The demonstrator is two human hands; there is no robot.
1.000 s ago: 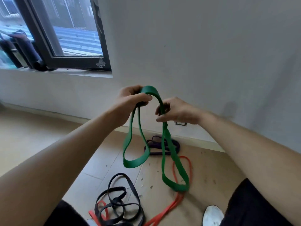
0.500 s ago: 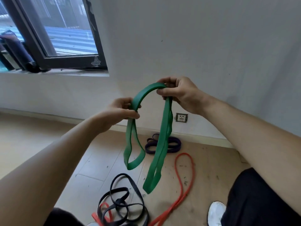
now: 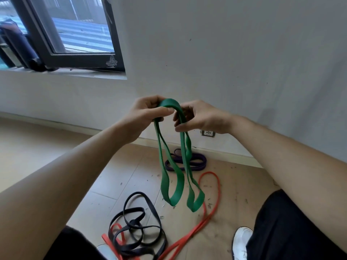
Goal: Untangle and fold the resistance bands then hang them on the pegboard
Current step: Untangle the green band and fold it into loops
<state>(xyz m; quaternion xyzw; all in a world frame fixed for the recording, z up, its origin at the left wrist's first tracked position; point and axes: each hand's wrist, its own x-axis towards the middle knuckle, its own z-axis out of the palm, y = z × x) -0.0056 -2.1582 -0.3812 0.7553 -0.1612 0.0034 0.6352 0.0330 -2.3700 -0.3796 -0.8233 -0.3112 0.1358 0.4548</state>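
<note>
We see a green band (image 3: 170, 186), a purple band (image 3: 197, 162), a red band (image 3: 216, 194), a black band (image 3: 135, 222), a white shoe (image 3: 241, 239) and a beige floor (image 3: 28, 147).

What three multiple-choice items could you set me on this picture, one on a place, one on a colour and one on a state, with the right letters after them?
1. Where does the purple band lie?
A. On the floor by the wall
B. On the window sill
C. Over the left forearm

2. Which colour of band do both hands hold?
A. Black
B. Green
C. Yellow

3. In what state is the black band?
A. Hung on a peg
B. Folded flat in one hand
C. In tangled loops on the floor

Answers:
1 A: the purple band lies on the floor at the foot of the wall.
2 B: the left hand and the right hand grip a green band at its top.
3 C: the black band lies on the floor in loops that cross one another.
</note>
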